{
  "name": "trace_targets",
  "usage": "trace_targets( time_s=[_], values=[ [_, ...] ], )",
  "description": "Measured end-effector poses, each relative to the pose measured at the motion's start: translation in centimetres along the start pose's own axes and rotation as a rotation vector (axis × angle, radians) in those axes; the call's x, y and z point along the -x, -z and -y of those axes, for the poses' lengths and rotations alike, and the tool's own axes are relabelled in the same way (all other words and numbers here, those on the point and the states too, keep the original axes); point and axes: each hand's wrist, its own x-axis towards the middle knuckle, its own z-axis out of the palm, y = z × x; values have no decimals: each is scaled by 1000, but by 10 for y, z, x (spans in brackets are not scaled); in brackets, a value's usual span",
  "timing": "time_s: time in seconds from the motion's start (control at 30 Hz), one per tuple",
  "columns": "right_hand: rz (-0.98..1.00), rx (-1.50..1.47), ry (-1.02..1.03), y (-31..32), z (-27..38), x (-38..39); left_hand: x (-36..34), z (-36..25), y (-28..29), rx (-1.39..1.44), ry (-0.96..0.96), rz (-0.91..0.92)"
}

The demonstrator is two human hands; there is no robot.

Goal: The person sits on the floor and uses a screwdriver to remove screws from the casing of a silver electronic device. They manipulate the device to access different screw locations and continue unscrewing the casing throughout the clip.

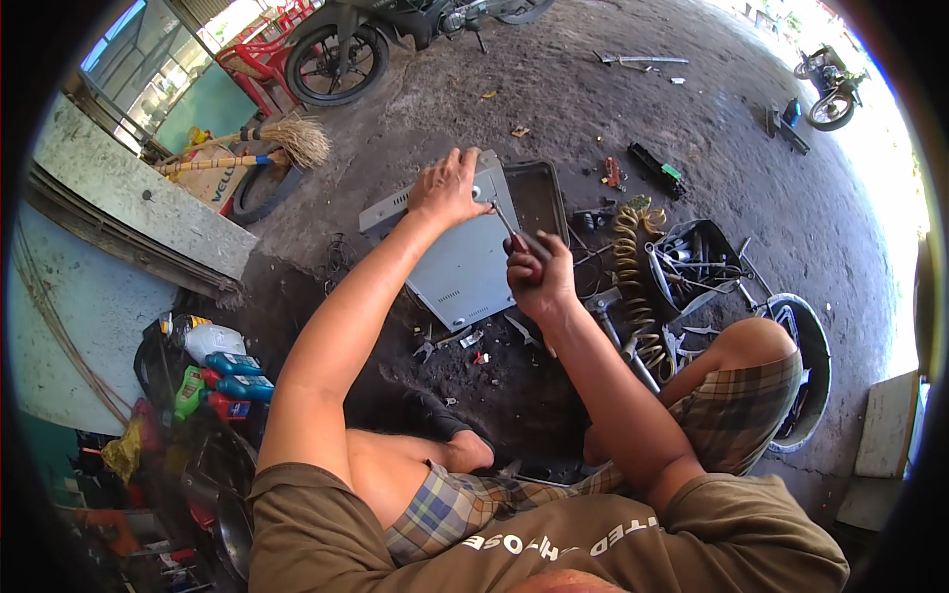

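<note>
A light grey metal case (460,262) with vent slots and small feet lies on the dark ground in front of me. My left hand (447,190) rests on its far part, fingers spread over the edge and thumb close to a screwdriver's tip. The screwdriver (520,240) has a red and dark handle and a thin metal shaft. My right hand (543,279) is closed round that handle, over the case's right side. The shaft slants up to the left toward the case's far right corner; whether its tip sits in a screw I cannot tell.
A dark tray (557,188) lies against the case's far right side. To the right are a coiled yellow hose (627,242), a tool bin (697,259) and a round tub (822,371). Bottles (237,374) stand at left; brooms (292,143) and a motorcycle (338,59) are farther off.
</note>
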Motion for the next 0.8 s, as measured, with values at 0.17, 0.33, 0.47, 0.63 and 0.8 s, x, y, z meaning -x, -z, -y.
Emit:
trace_targets(
  time_s=[0.17,0.33,0.47,0.63,0.8],
  values=[
    [-297,1448,521,-18,-5,2,1,6,-2,-26,12,-4],
    [-60,-391,-220,-13,13,5,-3,0,-1,-4,-11,-22],
    [-314,1253,650,-36,-16,13,1,0,-3,-27,2,-11],
    [-206,315,144,-44,-16,15,4,8,-4,-26,5,-11],
    [-223,1090,434,-14,-8,2,1,0,-4,-32,2,-10]
  ],
)
